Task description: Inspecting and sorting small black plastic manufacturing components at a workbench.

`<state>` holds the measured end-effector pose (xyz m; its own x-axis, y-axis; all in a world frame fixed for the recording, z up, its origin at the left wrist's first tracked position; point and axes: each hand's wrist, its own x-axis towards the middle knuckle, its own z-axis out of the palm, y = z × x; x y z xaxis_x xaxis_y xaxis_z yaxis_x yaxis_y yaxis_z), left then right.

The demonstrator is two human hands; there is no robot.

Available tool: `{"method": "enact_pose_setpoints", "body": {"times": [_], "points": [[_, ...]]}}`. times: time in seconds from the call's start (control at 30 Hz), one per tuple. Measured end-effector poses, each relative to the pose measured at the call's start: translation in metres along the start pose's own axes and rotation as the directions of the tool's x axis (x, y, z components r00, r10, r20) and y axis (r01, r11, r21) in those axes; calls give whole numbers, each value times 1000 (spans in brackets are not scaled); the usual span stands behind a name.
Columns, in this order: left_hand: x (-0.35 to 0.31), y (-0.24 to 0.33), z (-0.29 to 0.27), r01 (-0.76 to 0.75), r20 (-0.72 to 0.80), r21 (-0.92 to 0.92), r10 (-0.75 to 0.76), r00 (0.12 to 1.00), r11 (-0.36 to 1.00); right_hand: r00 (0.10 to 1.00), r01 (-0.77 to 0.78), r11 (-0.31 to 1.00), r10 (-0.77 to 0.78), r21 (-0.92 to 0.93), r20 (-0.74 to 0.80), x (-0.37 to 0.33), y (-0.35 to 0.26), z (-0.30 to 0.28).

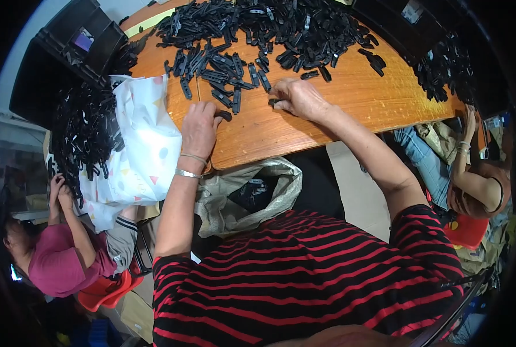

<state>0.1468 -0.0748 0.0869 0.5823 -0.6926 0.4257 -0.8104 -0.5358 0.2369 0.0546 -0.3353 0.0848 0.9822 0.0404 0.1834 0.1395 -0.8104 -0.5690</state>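
Head view: we see a heap (304, 34) of clips far on the table (362, 95), likely for easy reach.
Left hand (200, 126): fingers closed on a black clip (225, 115).
Right hand (299, 98): fingertips pinching a piece (273, 102), too hidden for us to identify.
Sack (212, 199): near, below table edge, mouth open; dark bits (255, 191) inside.

Left hand (199, 128) and right hand (299, 98) hold black pieces (225, 115).
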Motion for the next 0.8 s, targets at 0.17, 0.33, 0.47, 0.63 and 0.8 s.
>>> {"method": "enact_pose_setpoints", "body": {"times": [0.17, 0.33, 0.47, 0.63, 0.8], "points": [[-8, -1, -2, 11, 15, 18, -11, 1000, 1000, 997, 50, 981, -37, -187, 71, -1, -5, -5], [-15, 8, -2, 207, 25, -408, -216, 976, 889, 989, 116, 956, -86, -268, 122, 6, -12, -1], [-22, 19, -6, 515, 455, -856, -405, 793, 47, 972, 170, 952, -120, -254, 203, 10, -24, -5], [-31, 39, -15, 441, 463, -885, -388, 797, -148, 1000, -32, 907, 29, 420, 13, 5, -68, -12], [-27, 58, -23, 373, 338, -928, -408, 848, 7, 963, 137, 701, 73, 700, -261, -13, -110, 8]]}}
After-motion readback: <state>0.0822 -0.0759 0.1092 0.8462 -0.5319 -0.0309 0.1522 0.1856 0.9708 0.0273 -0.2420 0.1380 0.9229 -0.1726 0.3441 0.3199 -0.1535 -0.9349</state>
